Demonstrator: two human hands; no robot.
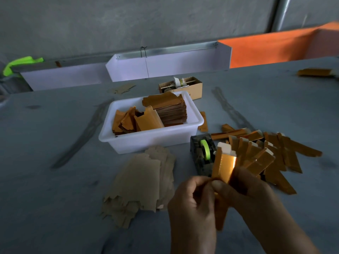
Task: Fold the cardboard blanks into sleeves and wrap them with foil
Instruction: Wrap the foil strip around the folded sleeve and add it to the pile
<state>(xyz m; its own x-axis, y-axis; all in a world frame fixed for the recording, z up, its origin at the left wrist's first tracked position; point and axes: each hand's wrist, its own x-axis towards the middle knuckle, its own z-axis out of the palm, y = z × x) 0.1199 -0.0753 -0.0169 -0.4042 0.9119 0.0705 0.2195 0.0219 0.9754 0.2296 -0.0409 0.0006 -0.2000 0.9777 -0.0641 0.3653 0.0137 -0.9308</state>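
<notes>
From the head camera I see both hands meeting low and right of centre, above the grey table [55,180]. My left hand [192,202] is curled almost closed, thumb and fingertips pinching the lower left edge of a gold foil-wrapped sleeve [222,167]. My right hand [256,197] is likewise closed round its right side, thumb pressed on the front face. The sleeve hangs in the air just in front of the tape dispenser [202,153], touching neither it nor the table.

I judge it light and thin: stiff enough along its creases to hold shape, easily crushed if squeezed mid-face, and the foil looks slick and prone to wrinkling. Gripping at the folded edges, as now, seems safest.

Its long axis runs near vertical in the picture, leaning a little. A pale cardboard tab pokes out of the far top end, while the near end drops below my fingers.

Plain brown blanks [141,182] lie in a loose heap to the left, finished gold sleeves [266,153] are fanned to the right, and the white tub [146,140] holds more stock.
</notes>
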